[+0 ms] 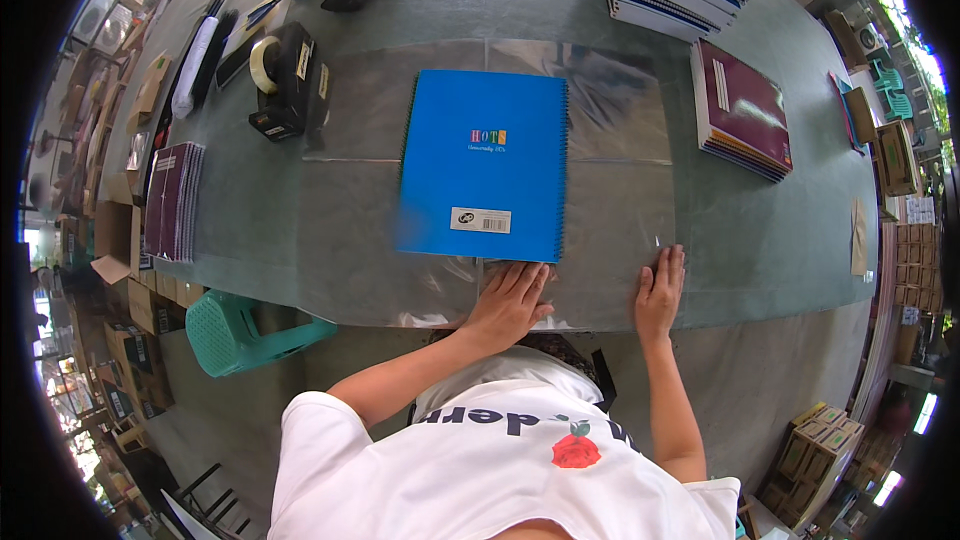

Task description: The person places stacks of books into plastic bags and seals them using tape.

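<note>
Wrapping stage: left hand (512, 298) and right hand (660, 290) flat, open-palmed, pinning clear plastic sheet (620, 140) under blue spiral notebook (485, 165); probably folding near edge over next.

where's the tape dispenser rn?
Head view, upper left: the black tape dispenser sits on the green table, left of the blue spiral notebook and beyond the stack of maroon notebooks, away from both hands.

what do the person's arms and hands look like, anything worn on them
Both forearms are bare from the short white sleeves of a T-shirt down to the fingers. The left hand and the right hand wear no gloves, and no watch, bracelet or ring can be made out at this size. The shirt has dark lettering and a red rose printed on it.
</note>
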Demonstrator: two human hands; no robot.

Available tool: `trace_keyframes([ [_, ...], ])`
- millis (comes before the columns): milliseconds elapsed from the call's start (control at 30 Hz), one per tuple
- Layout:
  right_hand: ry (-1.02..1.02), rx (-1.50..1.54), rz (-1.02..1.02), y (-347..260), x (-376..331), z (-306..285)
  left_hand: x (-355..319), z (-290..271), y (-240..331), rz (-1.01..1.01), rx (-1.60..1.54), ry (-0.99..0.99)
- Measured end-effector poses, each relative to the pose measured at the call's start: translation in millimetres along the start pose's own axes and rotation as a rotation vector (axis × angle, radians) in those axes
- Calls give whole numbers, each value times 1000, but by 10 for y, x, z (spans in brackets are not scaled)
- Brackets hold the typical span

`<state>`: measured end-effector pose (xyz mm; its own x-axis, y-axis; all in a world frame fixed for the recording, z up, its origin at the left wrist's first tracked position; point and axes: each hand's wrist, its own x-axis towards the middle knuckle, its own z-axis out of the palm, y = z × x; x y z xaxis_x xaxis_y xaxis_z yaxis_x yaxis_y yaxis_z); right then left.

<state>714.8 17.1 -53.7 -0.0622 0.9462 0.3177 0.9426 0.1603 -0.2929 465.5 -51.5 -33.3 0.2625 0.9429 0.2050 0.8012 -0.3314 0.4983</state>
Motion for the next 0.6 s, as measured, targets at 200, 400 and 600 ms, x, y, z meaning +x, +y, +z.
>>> trace_keyframes([
  [200, -111, 136, -197, -10, 132, -167, 13, -31, 62, 2, 49, -36],
  [400, -614, 1479, 882, 180, 703, -692, 53, -598, 232, -55, -262, 65],
  [600, -634, 1576, 768, -136, 1657, -108, 343, -985, 279, -52, -391, 58],
])
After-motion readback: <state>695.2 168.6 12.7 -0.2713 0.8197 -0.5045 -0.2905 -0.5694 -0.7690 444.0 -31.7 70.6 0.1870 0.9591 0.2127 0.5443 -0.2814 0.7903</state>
